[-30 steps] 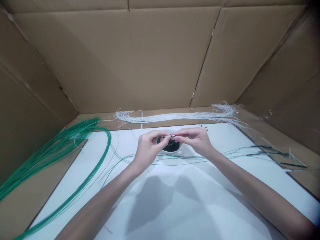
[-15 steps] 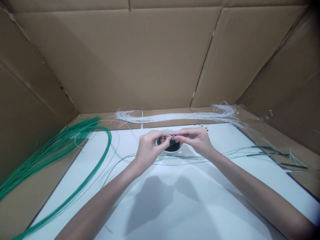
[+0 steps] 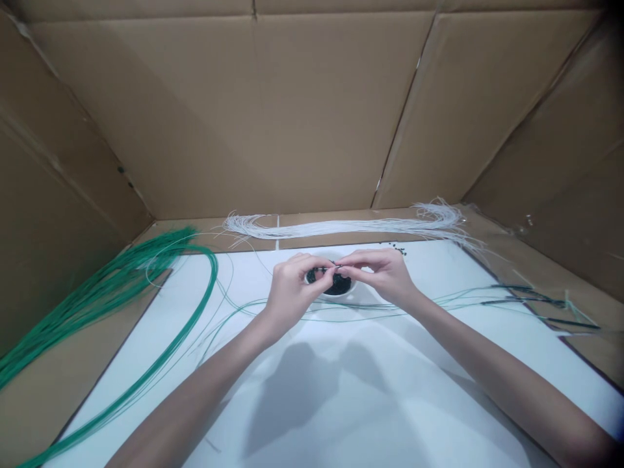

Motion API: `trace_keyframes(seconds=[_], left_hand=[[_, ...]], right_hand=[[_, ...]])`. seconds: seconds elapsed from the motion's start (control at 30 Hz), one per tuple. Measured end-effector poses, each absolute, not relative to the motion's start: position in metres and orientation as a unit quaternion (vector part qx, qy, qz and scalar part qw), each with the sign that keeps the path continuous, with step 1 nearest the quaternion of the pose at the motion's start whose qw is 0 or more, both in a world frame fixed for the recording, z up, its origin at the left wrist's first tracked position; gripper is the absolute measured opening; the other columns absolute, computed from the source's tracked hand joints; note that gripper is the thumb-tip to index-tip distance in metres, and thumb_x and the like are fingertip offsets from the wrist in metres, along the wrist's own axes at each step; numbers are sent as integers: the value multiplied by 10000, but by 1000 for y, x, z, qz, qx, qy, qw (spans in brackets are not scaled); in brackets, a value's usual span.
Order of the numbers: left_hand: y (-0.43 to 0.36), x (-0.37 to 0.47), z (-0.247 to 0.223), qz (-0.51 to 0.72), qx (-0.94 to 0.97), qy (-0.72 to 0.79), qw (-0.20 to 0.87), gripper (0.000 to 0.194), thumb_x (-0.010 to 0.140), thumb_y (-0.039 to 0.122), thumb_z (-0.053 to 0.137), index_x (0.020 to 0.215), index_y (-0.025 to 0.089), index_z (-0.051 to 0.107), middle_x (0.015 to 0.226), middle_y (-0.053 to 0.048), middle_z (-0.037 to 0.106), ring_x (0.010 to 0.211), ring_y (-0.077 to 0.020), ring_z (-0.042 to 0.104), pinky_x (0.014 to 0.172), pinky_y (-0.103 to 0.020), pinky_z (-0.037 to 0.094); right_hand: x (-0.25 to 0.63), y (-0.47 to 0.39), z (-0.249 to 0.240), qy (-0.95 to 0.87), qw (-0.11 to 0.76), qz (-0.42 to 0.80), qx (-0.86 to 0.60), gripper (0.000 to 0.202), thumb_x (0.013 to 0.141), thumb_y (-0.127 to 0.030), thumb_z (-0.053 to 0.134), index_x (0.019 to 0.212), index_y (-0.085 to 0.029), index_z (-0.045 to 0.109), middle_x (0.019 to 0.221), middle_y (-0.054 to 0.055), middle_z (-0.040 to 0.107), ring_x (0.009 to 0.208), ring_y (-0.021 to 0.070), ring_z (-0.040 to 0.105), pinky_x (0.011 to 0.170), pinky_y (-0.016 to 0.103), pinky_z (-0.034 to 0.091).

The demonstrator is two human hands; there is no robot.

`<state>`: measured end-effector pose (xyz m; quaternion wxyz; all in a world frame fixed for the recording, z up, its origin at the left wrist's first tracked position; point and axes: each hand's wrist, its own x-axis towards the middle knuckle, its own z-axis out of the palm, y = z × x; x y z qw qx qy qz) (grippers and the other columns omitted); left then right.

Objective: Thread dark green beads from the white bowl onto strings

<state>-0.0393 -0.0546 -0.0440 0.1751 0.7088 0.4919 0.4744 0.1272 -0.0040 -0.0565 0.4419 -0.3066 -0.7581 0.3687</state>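
Observation:
Above a white bowl [image 3: 336, 296] of small black beads [image 3: 341, 284], my two hands meet fingertip to fingertip. My left hand [image 3: 292, 286] is closed in a pinch on a thin dark strand [image 3: 319, 268], which looks strung with black beads. My right hand [image 3: 383, 273] also pinches, its thumb and forefinger touching the tip of the strand. Whatever sits between the right fingertips is too small to make out. Several thin green strands [image 3: 448, 299] run across the white board behind my wrists, with black beaded ends [image 3: 531, 299] at the right.
A thick bundle of green strands [image 3: 112, 286] lies at the left and curves over the white board [image 3: 414, 403]. White strands [image 3: 336, 227] stretch along the back. Loose black beads [image 3: 400, 249] lie beyond my right hand. Cardboard walls [image 3: 292, 117] enclose the back and sides.
My right fingertips have shifted slightly and now press closer to the left ones. The pale tip seen between them earlier shows less. Everything else stays in place.

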Motion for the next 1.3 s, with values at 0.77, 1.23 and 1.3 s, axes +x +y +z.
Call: trace_keyframes(seconds=[0.77,1.23,1.3], left_hand=[[-45,-44,-52,442,720,504,181,149,762,303,529,766,183,616,690,9,602,535,-83,416,520,-196,345],[-41,-59,-40,354,785,474,185,252,796,341,477,987,214,581,994,-30,626,897,-159,568,795,-265,427],[-42,-53,-43,370,764,475,234,219,817,315,442,855,192,619,837,-19,656,759,-133,591,711,-229,446]], right_hand=[[132,-10,-44,-839,418,170,-303,133,758,-227,517,689,-184,622,625,11,611,526,96,499,501,224,414],[134,-5,-44,-837,401,189,-321,145,766,-254,512,705,-184,624,625,10,609,527,93,501,494,214,418],[130,-6,-48,-834,399,202,-323,153,770,-256,507,707,-181,624,637,14,614,540,94,509,504,211,423]])
